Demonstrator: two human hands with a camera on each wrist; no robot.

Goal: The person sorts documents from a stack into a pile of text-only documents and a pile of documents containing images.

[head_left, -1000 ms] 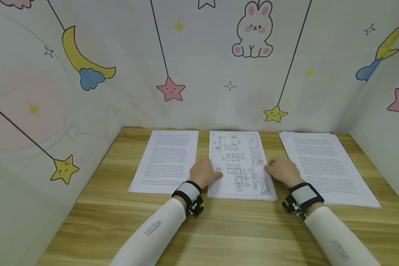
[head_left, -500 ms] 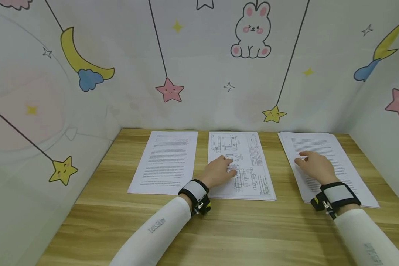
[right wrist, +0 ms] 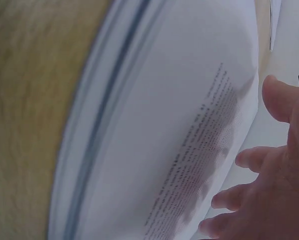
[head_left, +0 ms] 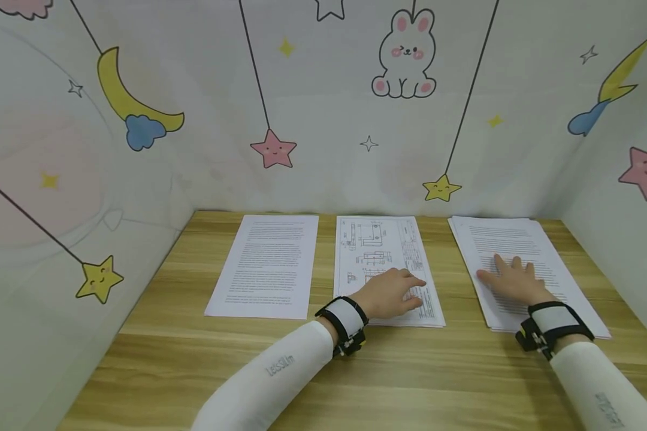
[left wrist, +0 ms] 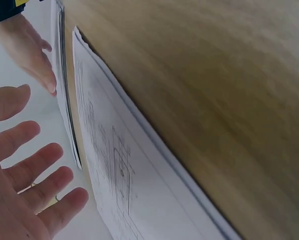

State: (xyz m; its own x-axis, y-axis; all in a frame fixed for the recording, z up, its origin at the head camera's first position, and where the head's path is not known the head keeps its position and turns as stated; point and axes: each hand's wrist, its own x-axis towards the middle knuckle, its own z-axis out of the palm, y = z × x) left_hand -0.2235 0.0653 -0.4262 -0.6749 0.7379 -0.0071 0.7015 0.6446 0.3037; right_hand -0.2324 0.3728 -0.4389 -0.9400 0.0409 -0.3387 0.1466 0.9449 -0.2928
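In the head view my left hand (head_left: 390,293) is over the middle stack of technical drawings (head_left: 374,233), fingers loosely extended toward the right. The left wrist view shows that hand (left wrist: 34,165) with its fingers apart and nothing held, above the drawing sheets (left wrist: 134,150). My right hand (head_left: 517,281) is spread over the right stack of printed text pages (head_left: 507,233), fingers pointing away from me. In the right wrist view, the fingers of the right hand (right wrist: 262,185) are apart, just above the thick text stack (right wrist: 154,115), whose layered edge shows.
A third set of text pages (head_left: 272,257) lies on the left of the wooden table (head_left: 323,383). A white wall (head_left: 323,179) with cartoon stars and a rabbit stands behind the table, with side walls at left and right.
My left hand has moved right, from the drawing's left edge to over its lower part. My right hand has left the drawing's right side and moved onto the right stack, fingers now spread.
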